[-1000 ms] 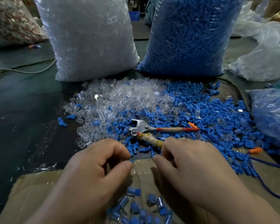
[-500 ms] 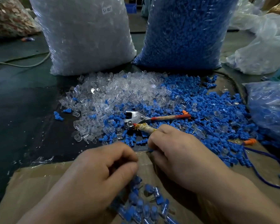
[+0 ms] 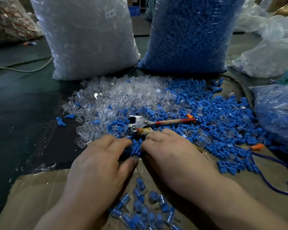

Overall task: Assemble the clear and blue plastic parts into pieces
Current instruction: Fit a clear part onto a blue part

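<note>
Both hands lie palm down, side by side at the near edge of the heap, wrists coming in from the near side. The left hand (image 3: 103, 161) has its fingers stretched forward and fairly straight, tips touching the blue parts (image 3: 214, 117), thumb spread out to the right; it is released, gripping nothing that shows. The right hand (image 3: 170, 151) has its knuckles raised and its fingers curled down into the same blue parts, tips hidden, so I cannot tell whether it grasps anything. A few blue parts sit in the gap between the two hands.

The clear parts (image 3: 123, 97) are piled to the far left of the hands, blending into the blue ones on the right. Finished pieces (image 3: 145, 211) lie on the cardboard (image 3: 40, 196) near the wrists. A metal tool (image 3: 140, 122) with a red handle rests on the heap just beyond the right hand. Farther off stand a bag of clear parts (image 3: 90, 39) and a bag of blue parts (image 3: 189, 34).
</note>
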A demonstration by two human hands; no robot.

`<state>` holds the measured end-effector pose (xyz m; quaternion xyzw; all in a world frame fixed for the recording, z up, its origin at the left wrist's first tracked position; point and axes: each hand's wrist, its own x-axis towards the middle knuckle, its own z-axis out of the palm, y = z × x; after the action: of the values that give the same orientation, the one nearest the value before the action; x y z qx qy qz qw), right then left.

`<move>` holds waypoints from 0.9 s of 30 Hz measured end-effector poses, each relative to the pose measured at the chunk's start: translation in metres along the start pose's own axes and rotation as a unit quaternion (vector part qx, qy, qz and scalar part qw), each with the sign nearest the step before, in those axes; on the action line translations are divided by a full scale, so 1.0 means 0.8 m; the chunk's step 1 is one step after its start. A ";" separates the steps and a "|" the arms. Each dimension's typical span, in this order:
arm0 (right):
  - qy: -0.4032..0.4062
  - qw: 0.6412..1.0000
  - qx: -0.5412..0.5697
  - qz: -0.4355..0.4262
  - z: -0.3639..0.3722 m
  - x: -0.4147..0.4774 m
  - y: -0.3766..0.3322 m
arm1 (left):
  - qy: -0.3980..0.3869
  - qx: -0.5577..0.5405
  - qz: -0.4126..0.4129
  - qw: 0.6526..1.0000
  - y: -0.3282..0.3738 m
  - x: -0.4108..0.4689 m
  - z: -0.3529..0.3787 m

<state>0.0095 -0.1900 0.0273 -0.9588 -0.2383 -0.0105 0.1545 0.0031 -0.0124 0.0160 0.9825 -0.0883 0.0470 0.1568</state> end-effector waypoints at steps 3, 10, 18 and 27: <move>0.022 1.000 0.015 0.005 0.003 0.001 0.001 | 0.009 -0.008 0.002 1.000 -0.002 0.000 0.003; 0.057 0.997 0.056 -0.008 0.005 0.003 0.004 | 0.040 -0.099 0.047 0.993 0.000 -0.002 0.012; 0.147 0.930 0.336 0.018 0.004 -0.004 -0.005 | 0.062 -0.318 0.047 0.945 -0.001 -0.003 0.008; 0.125 0.985 0.119 -0.027 0.009 -0.004 -0.002 | -0.012 -0.455 -0.083 0.887 -0.010 0.002 0.027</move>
<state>0.0052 -0.1880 0.0208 -0.9180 -0.2419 -0.1064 0.2957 0.0080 -0.0118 -0.0071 0.8079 -0.0198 -0.0230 0.5885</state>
